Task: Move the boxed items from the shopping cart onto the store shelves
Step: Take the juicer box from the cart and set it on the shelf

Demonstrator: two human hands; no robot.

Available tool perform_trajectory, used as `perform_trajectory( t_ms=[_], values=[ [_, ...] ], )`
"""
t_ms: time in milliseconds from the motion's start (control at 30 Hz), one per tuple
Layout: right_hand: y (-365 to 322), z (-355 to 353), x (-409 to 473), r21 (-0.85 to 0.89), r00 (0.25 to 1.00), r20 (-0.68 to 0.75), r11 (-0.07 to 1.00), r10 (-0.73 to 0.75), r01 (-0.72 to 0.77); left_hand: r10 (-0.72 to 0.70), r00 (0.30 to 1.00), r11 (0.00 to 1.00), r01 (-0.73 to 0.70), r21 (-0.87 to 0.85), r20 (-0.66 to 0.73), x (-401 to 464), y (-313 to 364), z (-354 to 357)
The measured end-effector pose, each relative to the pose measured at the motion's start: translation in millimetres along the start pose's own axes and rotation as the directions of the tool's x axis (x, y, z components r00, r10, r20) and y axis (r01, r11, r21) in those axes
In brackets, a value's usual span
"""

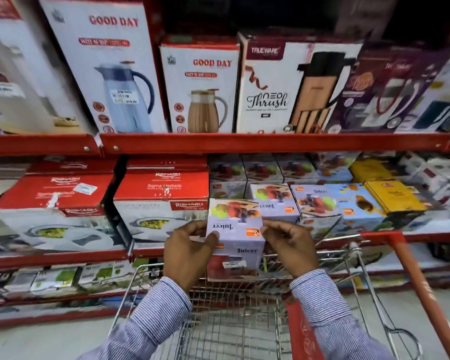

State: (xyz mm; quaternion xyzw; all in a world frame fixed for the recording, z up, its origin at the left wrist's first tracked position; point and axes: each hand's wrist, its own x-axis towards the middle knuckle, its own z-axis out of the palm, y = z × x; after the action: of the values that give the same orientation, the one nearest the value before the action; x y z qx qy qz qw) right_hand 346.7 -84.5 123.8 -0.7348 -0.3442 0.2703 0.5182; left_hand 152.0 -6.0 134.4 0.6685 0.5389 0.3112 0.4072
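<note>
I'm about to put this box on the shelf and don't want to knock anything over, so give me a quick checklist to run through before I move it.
1. Two-handed grip on the lilac cardboard Juicer box: ok. The left hand and the right hand hold opposite sides.
2. Box lifted clear of the wire shopping cart: ok, it is above the basket rim.
3. Right section: ok. Matching lilac Juicer boxes sit on the red middle shelf just behind it.
4. Free slot for it: cannot tell, the held box hides the shelf front there.
5. Neighbouring red and white Rishabh casserole box: ok, standing square to the left.
6. Print orientation: not ok, the top wording reads upside down from here.
</note>
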Motion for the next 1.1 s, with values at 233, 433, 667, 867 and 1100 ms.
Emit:
perform_trajectory(
  t_ms=[233, 433, 667, 867, 1100],
  values=[
    [0, 5, 21, -0.071, 0.998, 0.058, 0.997, 0.027, -0.022, 0.062, 0.998, 0.998, -0.062, 0.012, -0.005, 16, -6, 13],
    [4, 12, 38, -0.130, 0.997, 0.067, 0.991, 0.039, -0.030, 0.040, 0.996, 0.998, -0.043, -0.042, -0.076, 24, -18, 36],
    [20, 26, 48, -0.149, 0.998, 0.002, 0.987, 0.059, -0.058, -0.028, 0.993, 0.993, 0.015, -0.114, -0.113, 33, -34, 56],
    [32, 35, 53, -0.216, 0.998, -0.044, 0.974, 0.053, -0.062, -0.062, 0.989, 0.993, 0.049, -0.104, -0.131, 41, -39, 66],
    [29, 49, 52, -0.215, 0.987, -0.160, 0.976, 0.008, -0.042, -0.068, 0.968, 0.995, 0.049, -0.083, -0.241, 47, -30, 70]
  ],
)
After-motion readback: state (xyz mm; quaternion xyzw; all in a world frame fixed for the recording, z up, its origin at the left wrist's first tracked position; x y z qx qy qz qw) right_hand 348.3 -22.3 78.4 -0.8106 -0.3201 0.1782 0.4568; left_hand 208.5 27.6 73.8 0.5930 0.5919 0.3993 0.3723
